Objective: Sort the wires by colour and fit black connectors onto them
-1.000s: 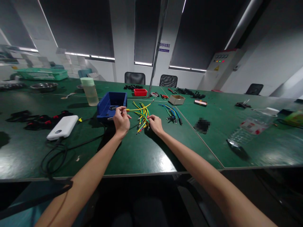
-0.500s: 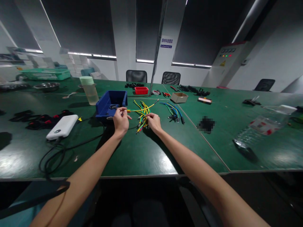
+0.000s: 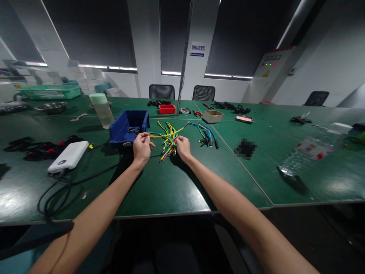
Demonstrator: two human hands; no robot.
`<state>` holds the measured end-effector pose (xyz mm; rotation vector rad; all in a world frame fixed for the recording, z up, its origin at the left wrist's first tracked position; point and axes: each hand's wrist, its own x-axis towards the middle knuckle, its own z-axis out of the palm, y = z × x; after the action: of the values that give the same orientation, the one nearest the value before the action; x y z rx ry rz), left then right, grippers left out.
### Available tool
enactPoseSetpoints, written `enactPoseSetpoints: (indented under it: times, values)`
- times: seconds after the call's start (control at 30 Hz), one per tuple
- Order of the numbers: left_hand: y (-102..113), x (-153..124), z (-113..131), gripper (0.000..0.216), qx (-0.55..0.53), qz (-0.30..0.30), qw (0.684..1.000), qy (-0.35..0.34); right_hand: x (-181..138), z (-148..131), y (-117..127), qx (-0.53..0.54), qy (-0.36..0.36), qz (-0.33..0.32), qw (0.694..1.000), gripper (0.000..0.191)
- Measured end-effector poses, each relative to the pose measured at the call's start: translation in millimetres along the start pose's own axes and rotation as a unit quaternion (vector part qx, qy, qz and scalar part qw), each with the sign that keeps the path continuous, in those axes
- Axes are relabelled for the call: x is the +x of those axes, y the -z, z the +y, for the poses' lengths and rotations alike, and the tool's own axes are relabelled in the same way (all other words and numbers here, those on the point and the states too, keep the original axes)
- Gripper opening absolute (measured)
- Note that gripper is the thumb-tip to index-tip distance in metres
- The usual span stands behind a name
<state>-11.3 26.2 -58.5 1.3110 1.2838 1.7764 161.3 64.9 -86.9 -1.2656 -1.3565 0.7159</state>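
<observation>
Between the thumb and fingers of my left hand [image 3: 142, 149], one end of a yellow cable [image 3: 171, 134] is pinched. Its free end reaches right, over a pile of yellow and green cables [image 3: 164, 154] with metal lugs on the green table. My right hand [image 3: 182, 148] is closed at the pile's right side, its fingertips on a cable there; the exact grip is partly hidden. Just beyond my left hand stands a blue bin [image 3: 115, 133] with small dark parts inside. Several blue and green cables [image 3: 212, 133] with dark connectors lie to the right.
A white power bank [image 3: 70, 156] with a black cord lies at left, near a tilted-looking bottle with a green lid [image 3: 102, 112]. Further back are a red tray [image 3: 167, 109] and a cardboard box [image 3: 213, 117]. A clear plastic bottle [image 3: 313, 148] is at right.
The whole view has shifted slightly, so the table things appear a little further left. Both hands keep nearly the same pose at the cables.
</observation>
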Motion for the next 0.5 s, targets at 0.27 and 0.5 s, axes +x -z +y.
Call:
enactPoseSetpoints:
  times: [0.27,0.5]
  values:
    - [-4.1,-3.4,-3.3,0.017,0.014,-0.062,0.998,0.018,2.1,0.4,0.7,0.091,0.001,0.003,0.996,0.029]
    - [-4.5,-4.5,-12.9,0.016,0.072,-0.135,0.987,0.044,3.7,5.9,-1.4,0.145,-0.009,0.038,0.989,0.030]
